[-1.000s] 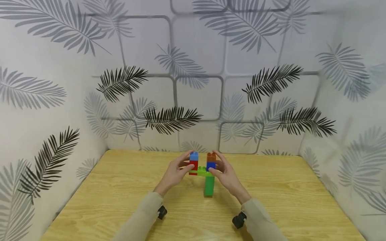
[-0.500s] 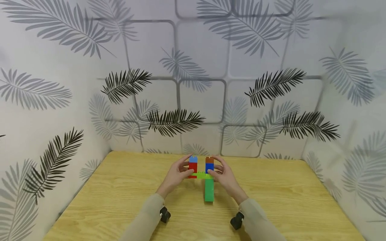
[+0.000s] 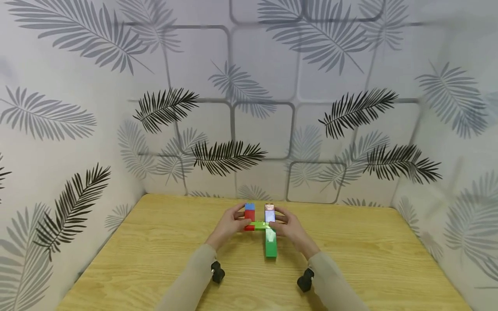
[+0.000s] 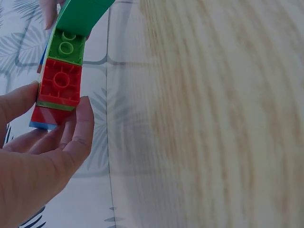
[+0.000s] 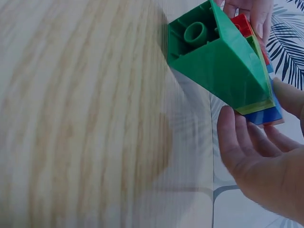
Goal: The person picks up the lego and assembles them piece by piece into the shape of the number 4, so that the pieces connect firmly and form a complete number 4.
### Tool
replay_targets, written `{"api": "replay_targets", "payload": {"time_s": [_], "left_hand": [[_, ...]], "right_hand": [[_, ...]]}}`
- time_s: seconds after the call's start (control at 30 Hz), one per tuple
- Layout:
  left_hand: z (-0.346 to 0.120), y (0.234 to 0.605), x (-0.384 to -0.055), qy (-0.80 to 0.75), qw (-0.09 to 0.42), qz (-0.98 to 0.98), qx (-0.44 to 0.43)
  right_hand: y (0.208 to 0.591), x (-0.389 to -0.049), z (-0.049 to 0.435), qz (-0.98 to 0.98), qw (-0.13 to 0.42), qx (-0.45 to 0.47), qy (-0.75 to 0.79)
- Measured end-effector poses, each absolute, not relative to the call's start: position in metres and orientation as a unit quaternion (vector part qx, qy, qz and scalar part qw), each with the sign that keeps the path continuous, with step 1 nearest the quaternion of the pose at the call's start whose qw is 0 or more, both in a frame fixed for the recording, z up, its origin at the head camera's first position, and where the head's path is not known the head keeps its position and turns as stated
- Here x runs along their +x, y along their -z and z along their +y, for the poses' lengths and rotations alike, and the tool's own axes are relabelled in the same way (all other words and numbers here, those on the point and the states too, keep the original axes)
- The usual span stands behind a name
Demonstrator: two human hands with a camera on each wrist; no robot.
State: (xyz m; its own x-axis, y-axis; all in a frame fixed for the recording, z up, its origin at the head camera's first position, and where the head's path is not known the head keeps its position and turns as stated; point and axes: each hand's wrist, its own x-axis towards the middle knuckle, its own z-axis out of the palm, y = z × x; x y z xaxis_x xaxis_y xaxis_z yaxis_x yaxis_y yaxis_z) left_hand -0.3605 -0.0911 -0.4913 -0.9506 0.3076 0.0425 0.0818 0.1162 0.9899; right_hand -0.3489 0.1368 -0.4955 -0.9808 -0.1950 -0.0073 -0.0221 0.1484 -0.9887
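Both hands hold one toy-brick build above the table. My left hand (image 3: 227, 228) pinches its left end, a red brick (image 3: 249, 214) with a light blue brick (image 3: 250, 207) on top. A second red brick (image 4: 61, 83) shows its hollow underside in the left wrist view. A lime green plate (image 3: 260, 226) bridges to the right end. There my right hand (image 3: 292, 229) grips around a blue brick (image 5: 264, 115), under a brown one washed out by glare. Below the plate's right end hangs a sloped green block (image 5: 223, 71), its hollow base visible in the right wrist view.
A wood-grain table (image 3: 148, 242) lies beneath the hands. Behind and at both sides stand pale walls (image 3: 260, 129) with a leaf pattern. Black wrist cameras (image 3: 305, 280) hang at both cuffs of the beige sleeves.
The build has tipped so its front face turns more upward. The plate's studs show less, and glare now covers the right-hand bricks. Both hands keep their grip; the head view has shifted slightly.
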Motion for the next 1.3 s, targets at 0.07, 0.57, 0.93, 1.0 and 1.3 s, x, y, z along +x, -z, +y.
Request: {"api": "replay_targets", "payload": {"time_s": [0.07, 0.57, 0.93, 1.0, 1.3], "left_hand": [[-0.089, 0.492, -0.361, -0.649, 0.094, 0.745, 0.122], [-0.083, 0.503, -0.362, -0.600, 0.117, 0.790, 0.049], [-0.083, 0.507, -0.363, -0.606, 0.116, 0.786, 0.040], [-0.084, 0.507, -0.363, -0.609, 0.117, 0.783, 0.040], [-0.087, 0.506, -0.364, -0.610, 0.128, 0.780, 0.057]], "right_hand": [[0.496, -0.349, 0.139, 0.761, 0.081, -0.076, 0.639], [0.507, -0.355, 0.140, 0.794, 0.120, -0.014, 0.595], [0.512, -0.353, 0.137, 0.788, 0.103, 0.008, 0.607], [0.512, -0.353, 0.137, 0.782, 0.100, 0.009, 0.615], [0.510, -0.351, 0.140, 0.780, 0.088, 0.008, 0.620]]}}
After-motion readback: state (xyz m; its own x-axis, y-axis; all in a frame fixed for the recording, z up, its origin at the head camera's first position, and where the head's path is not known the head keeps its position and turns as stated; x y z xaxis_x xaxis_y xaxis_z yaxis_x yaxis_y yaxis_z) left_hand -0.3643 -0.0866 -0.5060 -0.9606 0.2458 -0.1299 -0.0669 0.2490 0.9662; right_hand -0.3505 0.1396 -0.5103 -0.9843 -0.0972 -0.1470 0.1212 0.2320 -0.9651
